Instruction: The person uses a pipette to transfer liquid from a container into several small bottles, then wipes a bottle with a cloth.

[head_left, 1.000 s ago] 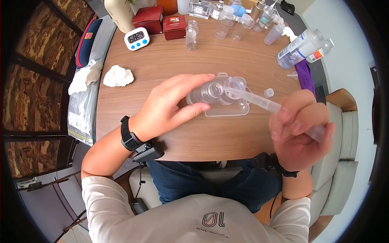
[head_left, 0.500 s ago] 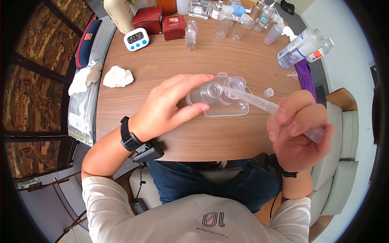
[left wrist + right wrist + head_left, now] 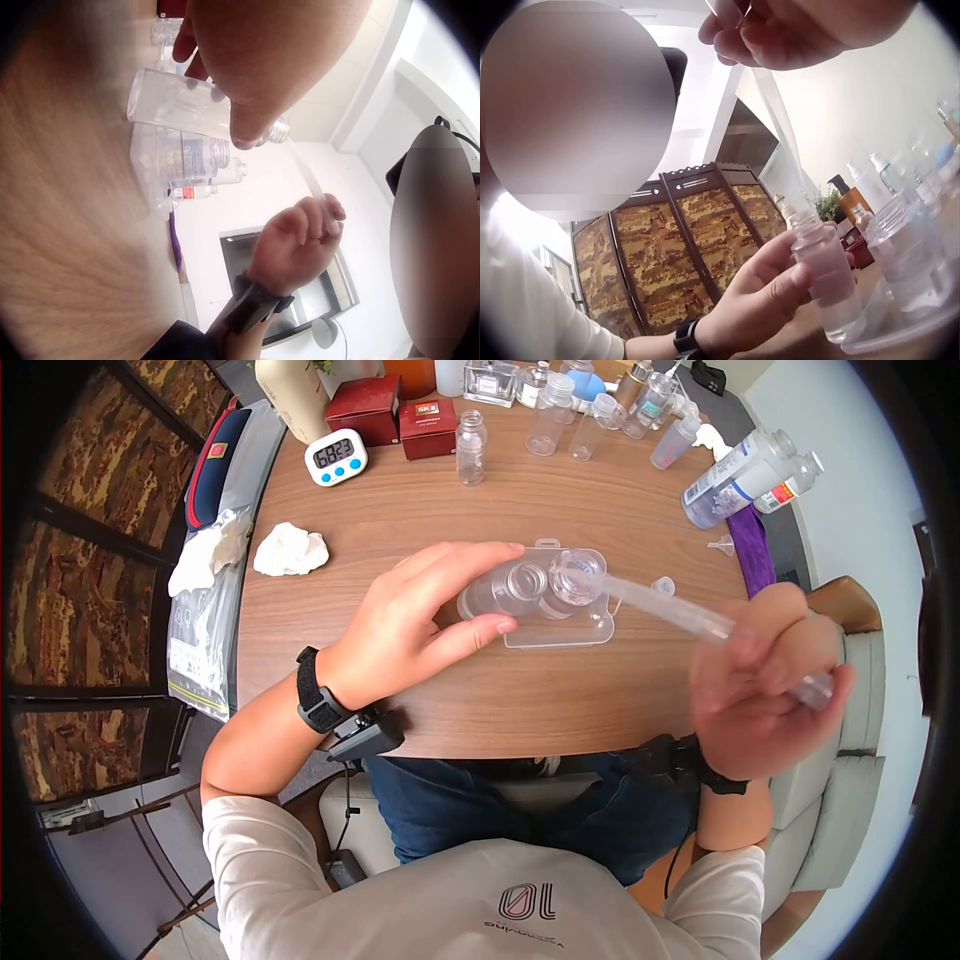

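My left hand (image 3: 420, 595) curls round a clear open-necked bottle (image 3: 490, 596), with the thumb on its near side. In the right wrist view this bottle (image 3: 831, 281) stands upright, partly filled with clear liquid. Beside it, on a clear tray (image 3: 560, 644), is a second, wider clear jar (image 3: 578, 585). My right hand (image 3: 765, 685) pinches a translucent plastic dropper (image 3: 680, 611), slanted down toward the containers. Its tip is above the jar in the head view; whether it touches cannot be told. In the left wrist view the dropper (image 3: 311, 176) is clear of the bottle's body.
A small cap (image 3: 663, 587) lies right of the tray. Farther back stand an empty-looking clear bottle (image 3: 471, 448), a white timer (image 3: 337, 457), red boxes (image 3: 430, 429) and several bottles. Crumpled tissue (image 3: 291, 549) lies at left; large labelled bottles (image 3: 735, 480) and a small funnel (image 3: 722, 545) are at right.
My right hand has moved right with the dropper, whose tip has left the held bottle's mouth and shifted over toward the jar. My left hand has stayed in place round the bottle.
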{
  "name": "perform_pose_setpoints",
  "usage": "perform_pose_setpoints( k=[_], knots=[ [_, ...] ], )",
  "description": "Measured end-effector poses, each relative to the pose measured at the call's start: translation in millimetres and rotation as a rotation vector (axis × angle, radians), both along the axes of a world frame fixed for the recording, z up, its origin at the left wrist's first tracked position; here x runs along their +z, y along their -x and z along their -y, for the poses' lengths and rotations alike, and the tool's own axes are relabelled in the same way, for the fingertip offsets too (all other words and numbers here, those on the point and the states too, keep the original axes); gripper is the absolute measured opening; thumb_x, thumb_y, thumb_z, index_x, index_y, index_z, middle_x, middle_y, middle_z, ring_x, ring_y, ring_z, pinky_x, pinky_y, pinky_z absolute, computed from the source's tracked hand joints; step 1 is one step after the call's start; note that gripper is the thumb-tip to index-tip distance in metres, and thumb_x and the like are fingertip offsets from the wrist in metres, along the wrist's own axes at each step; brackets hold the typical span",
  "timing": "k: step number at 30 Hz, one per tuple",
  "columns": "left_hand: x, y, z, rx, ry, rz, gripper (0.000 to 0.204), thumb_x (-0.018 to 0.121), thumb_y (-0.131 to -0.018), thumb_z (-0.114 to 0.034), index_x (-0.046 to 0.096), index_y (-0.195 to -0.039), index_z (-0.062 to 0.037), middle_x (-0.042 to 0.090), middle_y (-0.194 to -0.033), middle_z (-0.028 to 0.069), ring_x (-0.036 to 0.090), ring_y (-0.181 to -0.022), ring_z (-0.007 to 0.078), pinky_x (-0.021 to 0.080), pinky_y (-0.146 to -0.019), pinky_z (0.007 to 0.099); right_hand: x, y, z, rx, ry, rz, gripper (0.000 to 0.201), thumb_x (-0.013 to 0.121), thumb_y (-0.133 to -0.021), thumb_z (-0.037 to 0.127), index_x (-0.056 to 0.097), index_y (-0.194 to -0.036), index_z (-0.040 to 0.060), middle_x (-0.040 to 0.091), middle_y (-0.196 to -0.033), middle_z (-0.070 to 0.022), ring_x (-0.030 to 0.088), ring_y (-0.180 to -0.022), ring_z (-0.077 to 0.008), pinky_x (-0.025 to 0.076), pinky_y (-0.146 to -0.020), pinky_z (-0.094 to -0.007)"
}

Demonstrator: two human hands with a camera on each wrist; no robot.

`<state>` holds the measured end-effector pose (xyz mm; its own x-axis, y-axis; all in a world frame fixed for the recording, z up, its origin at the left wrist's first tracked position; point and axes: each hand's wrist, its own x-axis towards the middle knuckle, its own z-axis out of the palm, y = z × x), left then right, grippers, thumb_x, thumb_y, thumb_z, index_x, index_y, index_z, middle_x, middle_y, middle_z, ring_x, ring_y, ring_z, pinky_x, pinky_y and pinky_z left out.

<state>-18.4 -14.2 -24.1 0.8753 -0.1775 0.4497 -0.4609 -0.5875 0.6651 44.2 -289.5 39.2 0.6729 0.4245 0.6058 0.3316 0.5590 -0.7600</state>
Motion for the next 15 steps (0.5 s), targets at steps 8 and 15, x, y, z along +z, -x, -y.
perform_pose_setpoints(
  k=[8, 15],
  knots=[
    [0, -1, 3, 0.009, 0.005, 0.008, 0.053, 0.083, -0.083, -0.017, 0.064, -0.13, -0.0022, 0.071, -0.124, 0.0141, 0.068, -0.109, 0.0302, 0.053, -0.095, 0.0378, -23, -20, -10, -0.071, 0.189, -0.141, 0.055, 0.022, -0.112, 0.041, 0.058, -0.099, 0.0012, 0.063, -0.101, -0.0184, 0.05, -0.059, -0.0136, 0.044, -0.054, -0.0241],
    [2, 0, 3, 0.014, 0.015, -0.024, 0.053, 0.083, -0.083, -0.017, 0.064, -0.13, -0.0012, 0.07, -0.123, 0.0147, 0.068, -0.108, 0.0296, 0.052, -0.095, 0.0377, -30, -15, -29, -0.07, 0.501, -0.281, 0.051, 0.034, -0.113, 0.038, 0.064, -0.106, -0.0031, 0.065, -0.095, -0.0064, 0.055, -0.069, -0.0081, 0.045, -0.061, -0.0227]
  ],
)
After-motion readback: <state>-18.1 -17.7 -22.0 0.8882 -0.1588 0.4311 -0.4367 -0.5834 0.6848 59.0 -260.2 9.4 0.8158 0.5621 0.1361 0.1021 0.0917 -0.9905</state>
